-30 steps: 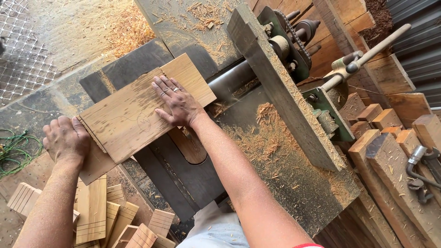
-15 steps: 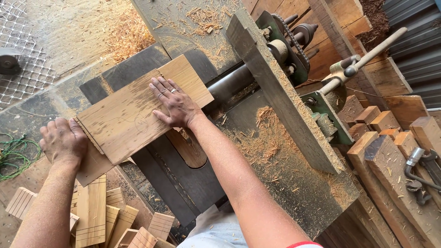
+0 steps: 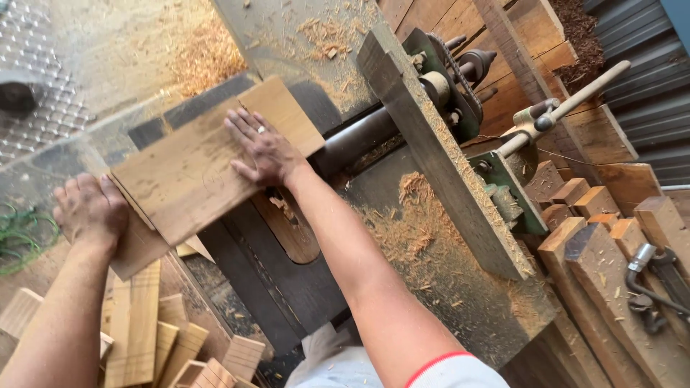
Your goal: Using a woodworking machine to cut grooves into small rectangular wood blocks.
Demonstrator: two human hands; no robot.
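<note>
A flat wooden board [image 3: 194, 165] lies on the dark metal top of a woodworking machine [image 3: 287, 287]. My right hand [image 3: 262, 151] presses flat on the board's upper face, fingers spread. At the board's near left end, over a second piece of wood [image 3: 136, 248] beneath it, my left hand [image 3: 90, 212] rests with the fingers curled. A long upright wooden fence [image 3: 438, 151] runs diagonally to the right of my right arm.
Sawdust covers the machine top beside the fence and the floor at the top. Cut wood pieces [image 3: 154, 334] are piled at lower left, thicker blocks [image 3: 611, 237] at right. A lever with a wooden handle [image 3: 568, 108] sticks out at upper right. A green cord [image 3: 21, 237] lies at left.
The board and both hands have slid a little along the machine top, away from me. My right hand stays pressed flat on it.
</note>
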